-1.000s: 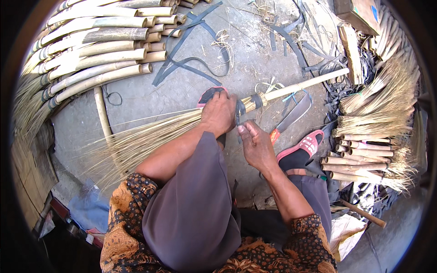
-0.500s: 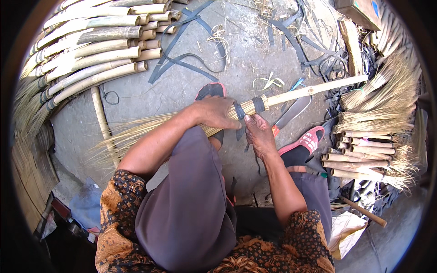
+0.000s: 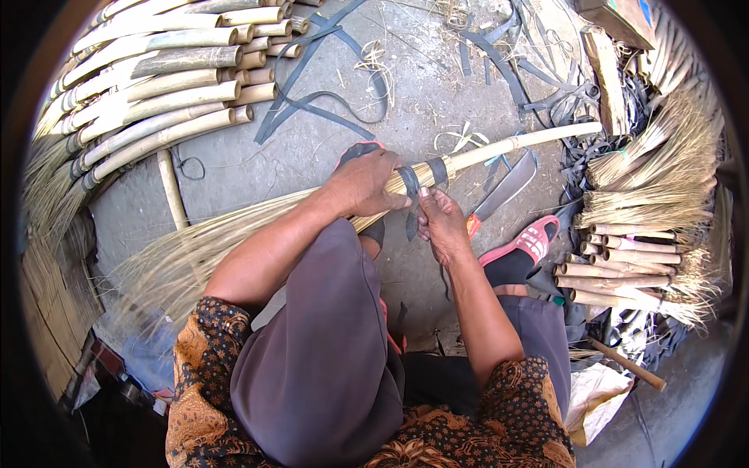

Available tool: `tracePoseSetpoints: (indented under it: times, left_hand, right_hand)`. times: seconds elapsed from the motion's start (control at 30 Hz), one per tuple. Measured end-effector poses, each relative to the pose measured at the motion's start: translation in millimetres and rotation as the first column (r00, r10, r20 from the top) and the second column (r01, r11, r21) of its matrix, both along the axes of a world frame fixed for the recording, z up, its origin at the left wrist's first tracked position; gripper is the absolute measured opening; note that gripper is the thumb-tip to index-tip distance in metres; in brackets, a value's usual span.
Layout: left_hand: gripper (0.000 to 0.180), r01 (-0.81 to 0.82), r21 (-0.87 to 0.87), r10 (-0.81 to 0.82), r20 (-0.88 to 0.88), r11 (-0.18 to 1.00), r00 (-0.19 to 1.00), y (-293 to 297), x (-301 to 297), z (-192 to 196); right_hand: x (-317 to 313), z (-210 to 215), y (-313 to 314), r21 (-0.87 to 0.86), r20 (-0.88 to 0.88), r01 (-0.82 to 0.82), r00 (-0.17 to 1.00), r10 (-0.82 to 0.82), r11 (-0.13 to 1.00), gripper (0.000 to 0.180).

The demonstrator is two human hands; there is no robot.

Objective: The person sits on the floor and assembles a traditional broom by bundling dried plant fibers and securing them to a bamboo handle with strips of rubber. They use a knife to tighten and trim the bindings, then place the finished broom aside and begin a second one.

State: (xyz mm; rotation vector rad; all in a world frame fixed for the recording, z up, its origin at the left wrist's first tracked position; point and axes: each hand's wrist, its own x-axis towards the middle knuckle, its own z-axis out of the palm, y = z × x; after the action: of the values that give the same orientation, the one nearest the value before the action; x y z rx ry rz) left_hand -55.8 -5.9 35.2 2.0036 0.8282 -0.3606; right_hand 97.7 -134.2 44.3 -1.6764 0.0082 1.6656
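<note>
A stick broom lies slantwise across my lap, its pale bamboo handle toward the upper right and its long thin bristles fanning to the lower left. My left hand is closed over the bristle bundle, just left of a dark rubber strip wound around it. A second dark band circles the bundle where it meets the handle. Just below the bundle, my right hand pinches the strip with thumb and fingers. A loose strip end hangs between the hands.
A machete with an orange handle lies on the floor beside my right foot. Bamboo-handled brooms are stacked at upper left. Bristle bundles and short bamboo pieces lie at right. Rubber strips litter the concrete.
The broom has shifted left and turned slightly, its handle tip moving left and its bristles spreading wider below. Both hands stay at the wrapped part.
</note>
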Motion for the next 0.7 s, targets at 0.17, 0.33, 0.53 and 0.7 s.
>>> tracePoseSetpoints:
  times: [0.17,0.33,0.53,0.7]
  left_hand:
    - [0.066,-0.013,0.137,0.007,0.051,0.991,0.999,6,-6,-6]
    - [0.063,0.025,0.261,-0.008,-0.066,0.965,0.998,-1,1,-2]
    - [0.055,0.049,0.298,-0.012,-0.125,0.953,0.992,-5,5,-10]
    - [0.056,0.036,0.325,-0.025,-0.037,0.945,0.999,7,-2,-16]
  right_hand:
    - [8,14,-3,0.012,0.061,-0.2,0.978,0.199,0.98,0.028]
    - [5,20,9,0.018,0.085,-0.17,0.982,0.168,0.985,0.029]
    - [-5,42,17,-0.007,-0.045,-0.04,0.998,0.04,0.999,0.032]
    - [-14,84,-5,0.07,0.029,-0.138,0.99,0.136,0.988,0.033]
